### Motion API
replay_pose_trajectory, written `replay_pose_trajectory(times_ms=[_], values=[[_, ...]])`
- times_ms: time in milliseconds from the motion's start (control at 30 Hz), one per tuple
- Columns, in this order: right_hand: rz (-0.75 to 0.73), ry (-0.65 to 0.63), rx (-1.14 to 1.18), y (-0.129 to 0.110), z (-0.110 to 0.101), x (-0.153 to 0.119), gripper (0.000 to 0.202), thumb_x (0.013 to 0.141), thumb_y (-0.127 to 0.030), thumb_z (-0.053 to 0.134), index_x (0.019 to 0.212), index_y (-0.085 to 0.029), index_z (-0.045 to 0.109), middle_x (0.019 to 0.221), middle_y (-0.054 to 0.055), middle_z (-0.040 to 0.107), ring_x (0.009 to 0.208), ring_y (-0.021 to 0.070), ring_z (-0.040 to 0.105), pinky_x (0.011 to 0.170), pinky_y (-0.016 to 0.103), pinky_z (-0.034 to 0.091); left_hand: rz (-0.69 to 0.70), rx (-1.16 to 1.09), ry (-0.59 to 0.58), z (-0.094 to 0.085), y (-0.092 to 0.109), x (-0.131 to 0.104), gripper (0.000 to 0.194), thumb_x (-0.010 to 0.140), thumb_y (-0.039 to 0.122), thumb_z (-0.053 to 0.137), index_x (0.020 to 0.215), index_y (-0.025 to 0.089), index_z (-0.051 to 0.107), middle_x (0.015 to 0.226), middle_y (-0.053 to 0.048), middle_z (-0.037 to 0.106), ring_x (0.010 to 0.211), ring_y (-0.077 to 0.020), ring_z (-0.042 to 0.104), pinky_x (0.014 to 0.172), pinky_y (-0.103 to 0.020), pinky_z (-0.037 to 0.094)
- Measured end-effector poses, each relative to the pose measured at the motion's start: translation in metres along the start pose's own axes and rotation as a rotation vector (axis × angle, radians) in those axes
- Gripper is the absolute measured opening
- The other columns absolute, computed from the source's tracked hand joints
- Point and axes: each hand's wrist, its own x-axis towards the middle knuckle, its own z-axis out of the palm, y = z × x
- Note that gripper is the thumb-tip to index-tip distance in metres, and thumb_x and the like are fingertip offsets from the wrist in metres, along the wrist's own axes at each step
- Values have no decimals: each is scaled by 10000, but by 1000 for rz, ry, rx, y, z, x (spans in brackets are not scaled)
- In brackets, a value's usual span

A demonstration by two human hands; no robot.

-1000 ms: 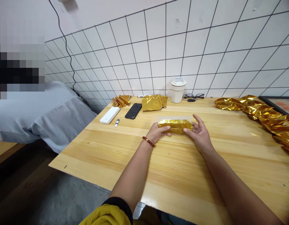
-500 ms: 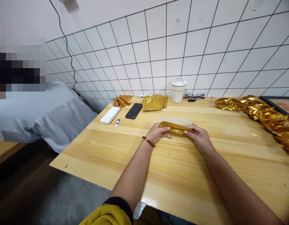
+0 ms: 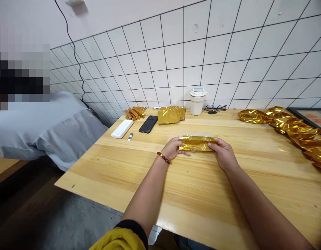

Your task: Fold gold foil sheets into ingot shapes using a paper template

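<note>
A shiny gold foil paper sheet (image 3: 195,143), partly folded lengthwise, is held just above the wooden table. My left hand (image 3: 173,148) is closed on its left end, thumb on top and fingers beneath. At the right end my right hand (image 3: 223,151) pinches it between thumb and fingers. Along the far edge a pale strip of the sheet's backing shows. Beyond my hands lies a stack of gold foil sheets (image 3: 171,115). Folded gold pieces (image 3: 135,113) sit in a small pile to the left of it.
A phone (image 3: 148,124), a white power bank (image 3: 122,128) and a small tube (image 3: 130,137) lie at left. A white lidded cup (image 3: 197,101) and glasses (image 3: 214,108) stand by the wall. Crumpled gold foil shapes (image 3: 293,127) line the right. A person in grey (image 3: 53,121) leans at left.
The foil sheet has opened out flatter, showing more of its gold face with a crease along it. My right hand has shifted slightly right; both hands keep their hold.
</note>
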Motion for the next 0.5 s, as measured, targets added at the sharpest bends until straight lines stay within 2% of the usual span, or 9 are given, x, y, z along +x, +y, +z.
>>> replay_pose_trajectory(times_ms=[133,300,400,500], values=[[7,42,1,-4,1,1,183,577,-244,786,749,-249,725,791,0,724,792,202,652,772,343,506,0,9,-47,-1,-1,0,471,599,84,604,1065,123,653,1050,-151,718,791,-284,723,592,-315,570],[26,69,7,-5,0,1,77,542,-220,757,593,-237,702,677,6,688,714,190,624,721,338,496,19,-65,-42,-3,0,1,376,640,98,615,1014,109,649,1032,-153,722,768,-285,726,563,-296,574],[15,46,-15,-2,0,0,50,573,-195,708,598,-238,706,698,10,693,751,198,627,761,352,483,5,-152,-66,-4,3,1,355,774,309,612,1058,96,633,998,-173,723,795,-315,723,573,-339,589],[-38,23,-103,0,-1,-1,131,589,-158,624,620,-246,716,779,8,700,839,206,624,814,354,461,-23,-206,-66,-4,5,1,521,865,536,499,1122,97,607,975,-184,721,805,-316,723,555,-347,590]])
